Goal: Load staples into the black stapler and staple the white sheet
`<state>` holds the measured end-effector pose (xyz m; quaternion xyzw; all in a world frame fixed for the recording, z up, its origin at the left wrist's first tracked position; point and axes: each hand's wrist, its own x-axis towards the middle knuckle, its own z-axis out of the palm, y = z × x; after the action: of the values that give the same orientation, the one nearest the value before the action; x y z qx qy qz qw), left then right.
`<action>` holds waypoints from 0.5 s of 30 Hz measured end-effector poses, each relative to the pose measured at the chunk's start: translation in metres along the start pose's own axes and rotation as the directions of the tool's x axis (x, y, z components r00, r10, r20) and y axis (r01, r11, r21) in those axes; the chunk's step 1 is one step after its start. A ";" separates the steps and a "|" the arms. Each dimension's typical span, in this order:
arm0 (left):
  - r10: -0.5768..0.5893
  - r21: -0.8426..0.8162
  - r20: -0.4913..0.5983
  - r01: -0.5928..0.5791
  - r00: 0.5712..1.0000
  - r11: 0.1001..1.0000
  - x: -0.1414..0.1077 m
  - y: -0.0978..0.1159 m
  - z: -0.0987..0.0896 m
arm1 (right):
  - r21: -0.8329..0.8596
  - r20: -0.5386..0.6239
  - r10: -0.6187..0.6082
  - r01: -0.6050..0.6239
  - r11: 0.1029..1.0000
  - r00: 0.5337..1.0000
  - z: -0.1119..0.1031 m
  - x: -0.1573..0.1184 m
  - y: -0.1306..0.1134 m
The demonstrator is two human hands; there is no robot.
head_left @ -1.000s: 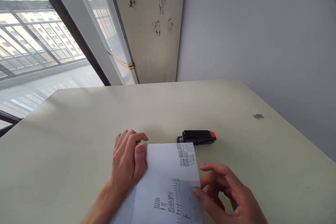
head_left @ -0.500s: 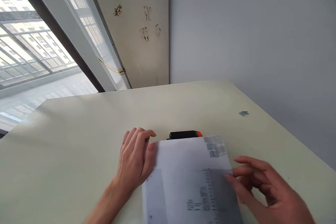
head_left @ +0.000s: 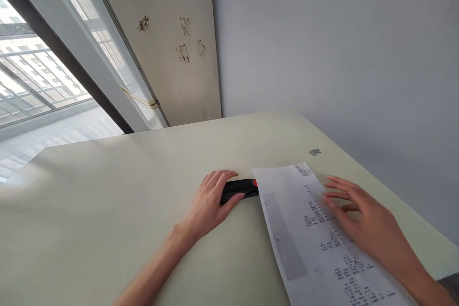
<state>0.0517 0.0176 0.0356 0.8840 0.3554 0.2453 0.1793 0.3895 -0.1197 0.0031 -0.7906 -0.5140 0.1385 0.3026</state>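
Observation:
A black stapler with an orange-red end lies on the table, its right end partly covered by a sheet of paper. Around its left end is my left hand, thumb along the near side and fingers over the far side. The white printed paper slants across the table, with small dark text and a grey strip. At the paper's right edge my right hand hovers, slightly blurred, its fingers apart and the thumb over the sheet.
The pale table reaches to a grey wall on the right. A small grey scrap lies near the back right. At the left are a window and a stained panel.
The paper has moved right, uncovering much of the stapler. My left hand has left the paper's corner and come around the stapler. The view has turned slightly right.

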 end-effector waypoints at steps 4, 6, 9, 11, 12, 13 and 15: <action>-0.050 -0.081 0.045 0.054 0.998 0.995 0.000 -0.006 -0.003 | -0.072 0.211 -0.239 0.259 0.963 0.948 0.023 -0.026 0.002; -0.110 -0.102 0.045 0.114 0.993 0.988 -0.003 -0.007 -0.006 | -0.121 0.258 -0.304 0.342 0.932 0.917 0.035 -0.031 0.003; -0.183 -0.109 0.043 0.186 0.982 0.976 -0.010 -0.012 -0.014 | -0.197 0.268 -0.353 0.410 0.890 0.896 0.052 -0.022 0.000; -0.216 -0.099 0.021 0.217 0.976 0.971 -0.017 -0.017 -0.020 | -0.232 0.266 -0.372 0.434 0.871 0.889 0.060 -0.005 -0.005; -0.236 -0.093 0.007 0.236 0.972 0.967 -0.020 -0.021 -0.023 | -0.242 0.259 -0.381 0.441 0.864 0.888 0.064 0.006 -0.008; -0.260 -0.092 -0.005 0.258 0.966 0.962 -0.025 -0.024 -0.025 | -0.249 0.257 -0.388 0.449 0.858 0.885 0.068 0.018 -0.012; -0.312 -0.105 -0.020 0.308 0.950 0.946 -0.034 -0.031 -0.029 | -0.255 0.254 -0.397 0.457 0.852 0.882 0.073 0.042 -0.017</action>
<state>-0.0026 0.0189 0.0332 0.8023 0.4803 0.2478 0.2534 0.3567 -0.0522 -0.0397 -0.6761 -0.7192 0.0613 0.1478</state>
